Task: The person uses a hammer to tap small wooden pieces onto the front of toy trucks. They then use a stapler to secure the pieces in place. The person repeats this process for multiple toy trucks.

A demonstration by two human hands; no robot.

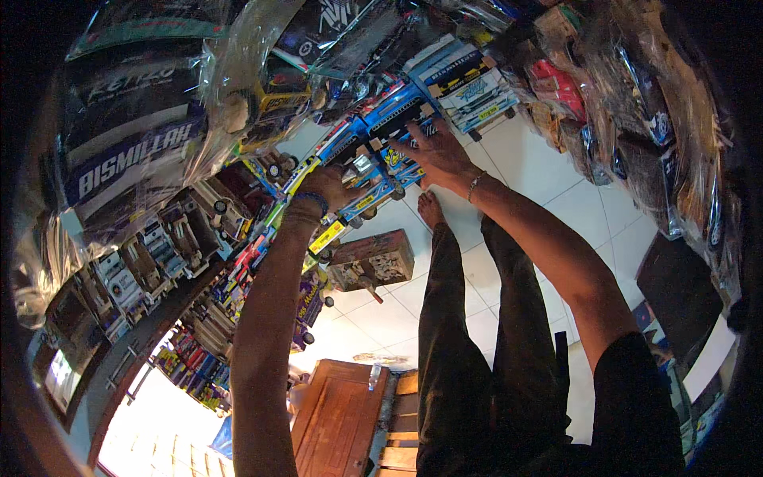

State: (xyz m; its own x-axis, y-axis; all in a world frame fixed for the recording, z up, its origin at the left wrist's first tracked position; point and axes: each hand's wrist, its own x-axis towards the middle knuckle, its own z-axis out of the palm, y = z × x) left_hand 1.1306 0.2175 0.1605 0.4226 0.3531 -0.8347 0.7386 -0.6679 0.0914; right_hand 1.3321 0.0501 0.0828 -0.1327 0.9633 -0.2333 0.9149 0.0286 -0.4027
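Note:
Several painted toy trucks stand tightly packed in a row in front of me. My left hand [332,187], with a dark band on its wrist, is closed on the near left end of a blue toy truck [400,170]; its fingertips are partly hidden. Over the right part of the same truck lies my right hand [439,157], its thumb and fingers spread and touching it. A bracelet circles that wrist. Right behind is another blue toy truck [397,119] with a black banner. Beyond my right fingers stands a white and blue toy truck [473,91].
Plastic-wrapped toy trucks [135,159] crowd the left; more wrapped ones [628,95] hang or stand at the right. Below my left hand, a worn open box [370,261] sits on the tiled floor [556,207]. A brown wooden panel [338,417] is near the lower edge. My bare foot [430,210] is close to the trucks.

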